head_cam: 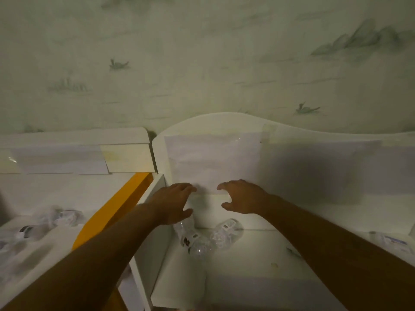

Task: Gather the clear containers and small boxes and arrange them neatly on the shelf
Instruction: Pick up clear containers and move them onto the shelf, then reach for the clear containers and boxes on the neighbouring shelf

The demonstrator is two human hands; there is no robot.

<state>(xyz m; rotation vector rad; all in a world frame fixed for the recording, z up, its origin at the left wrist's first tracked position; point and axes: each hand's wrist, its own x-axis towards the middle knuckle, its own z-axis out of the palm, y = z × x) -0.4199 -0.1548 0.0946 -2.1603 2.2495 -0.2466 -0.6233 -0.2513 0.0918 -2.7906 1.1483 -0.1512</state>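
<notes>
Three clear plastic containers (210, 237) lie clustered on the white shelf (247, 272), close to its back left corner. My left hand (173, 204) hovers just above and left of them, fingers spread and relaxed, holding nothing. My right hand (242, 197) hovers above and to their right, fingers loosely curved, also empty. The two hands face each other with a gap between them. A small box with blue print (394, 242) sits at the shelf's far right edge, partly cut off.
A second white unit (56, 234) on the left carries several more clear containers (60, 217), blurred. An orange panel (116, 204) separates the two units. A white divider wall (155, 221) bounds the shelf on the left; a curved white backboard (292, 158) with taped paper rises behind.
</notes>
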